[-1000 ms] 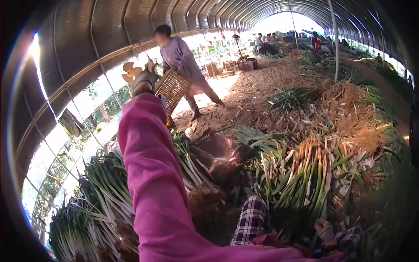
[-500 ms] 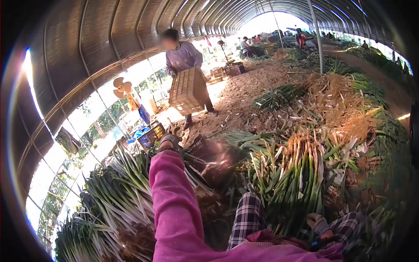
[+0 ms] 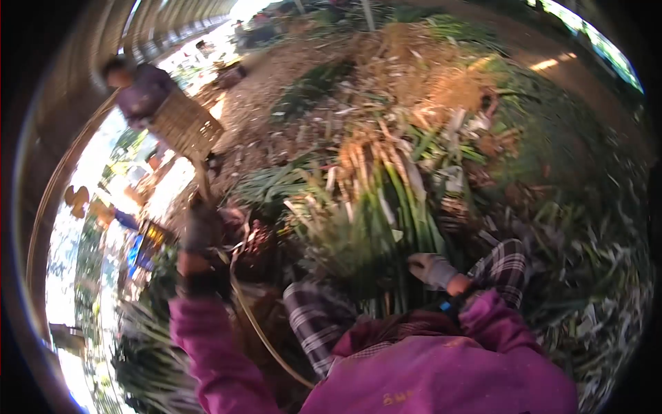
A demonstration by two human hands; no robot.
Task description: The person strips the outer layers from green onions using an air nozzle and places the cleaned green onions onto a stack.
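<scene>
My left hand (image 3: pixel 200 231) is raised at left, smeared by motion, so its fingers and anything in them cannot be made out. Close to it are a dark reddish mass (image 3: pixel 258 238) and a long pale strip (image 3: pixel 265 334) that curves down towards my lap. My right hand (image 3: pixel 431 269), in a pale glove, lies beside the leafy end of a pile of leeks (image 3: pixel 393 200) in front of my knees. Its fingers look loosely extended, with nothing seen gripped. The leeks' brownish root ends point away from me.
A person (image 3: pixel 145 93) at upper left carries a tan slatted crate (image 3: pixel 186 127). More leeks (image 3: pixel 145 352) lie at lower left. A blue and yellow crate (image 3: pixel 145 248) and a fan (image 3: pixel 77 200) stand at left. Trimmed leaves and roots (image 3: pixel 441 96) cover the ground beyond.
The view has swung right and down. My left hand has come back nearer my body from its forward reach. My right hand stays low by the leeks. The person still holds the crate.
</scene>
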